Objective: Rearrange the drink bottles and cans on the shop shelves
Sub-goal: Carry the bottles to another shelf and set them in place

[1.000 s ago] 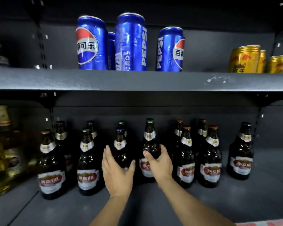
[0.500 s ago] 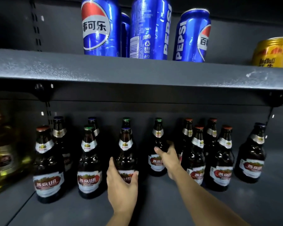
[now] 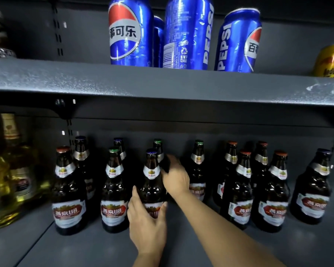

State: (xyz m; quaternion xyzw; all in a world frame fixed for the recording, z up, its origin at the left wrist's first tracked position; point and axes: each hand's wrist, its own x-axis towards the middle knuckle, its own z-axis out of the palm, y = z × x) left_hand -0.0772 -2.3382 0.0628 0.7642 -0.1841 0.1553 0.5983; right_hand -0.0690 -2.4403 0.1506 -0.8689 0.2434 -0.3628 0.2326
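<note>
Beer bottles stand upright in loose rows on the lower shelf [image 3: 66, 245], with blue cola cans [image 3: 130, 31] on the shelf above. Taken left to right: the red-capped bottle [image 3: 68, 191] and green-capped bottle [image 3: 114, 189] stand untouched at the front. The left hand [image 3: 147, 226] wraps the label band of the blue-capped bottle [image 3: 152, 182], thumb on one side, fingers on the other. The right hand [image 3: 175, 177] reaches behind it to the rear green-capped bottle [image 3: 158, 149]; the view is blurred there, so whether its fingers have closed on the neck cannot be told. Judgement: dark glass, apparently full, hence heavy, rigid, breakable and smooth. The paper label offers the surest purchase on the body; the neck suits only a steadying hold. Close neighbours risk being knocked
</note>
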